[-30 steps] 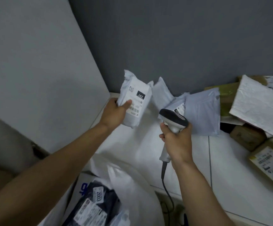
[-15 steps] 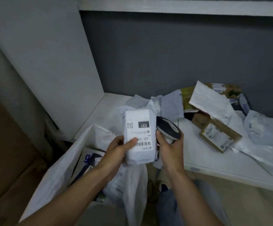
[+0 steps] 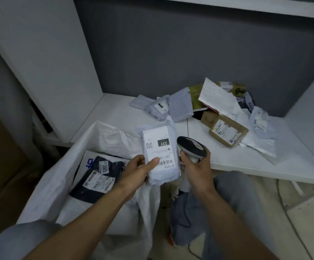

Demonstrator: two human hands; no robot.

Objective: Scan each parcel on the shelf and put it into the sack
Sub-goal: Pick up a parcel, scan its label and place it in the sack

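My left hand (image 3: 136, 170) grips a white parcel (image 3: 160, 147) with a label marked 231, thumb lying on the barcode, label facing up. It is held in front of the shelf, at the right rim of the open white sack (image 3: 103, 136). My right hand (image 3: 196, 170) grips the handle of a grey barcode scanner (image 3: 191, 147), whose head sits just right of the parcel. Inside the sack lies a dark parcel (image 3: 98, 175) with white labels. More parcels remain on the white shelf (image 3: 227, 160): grey mailers (image 3: 180, 106) and a brown box (image 3: 228, 131).
A white side panel (image 3: 45, 62) stands left of the shelf and a grey back wall (image 3: 171, 53) behind it. The shelf's right wall (image 3: 309, 94) closes it in. My knees and a cable on the floor lie below the shelf edge.
The parcel came off the shelf and toward me, now held low beside the sack with the label facing up. The scanner hand came back with it. The view pulled back from the shelf.
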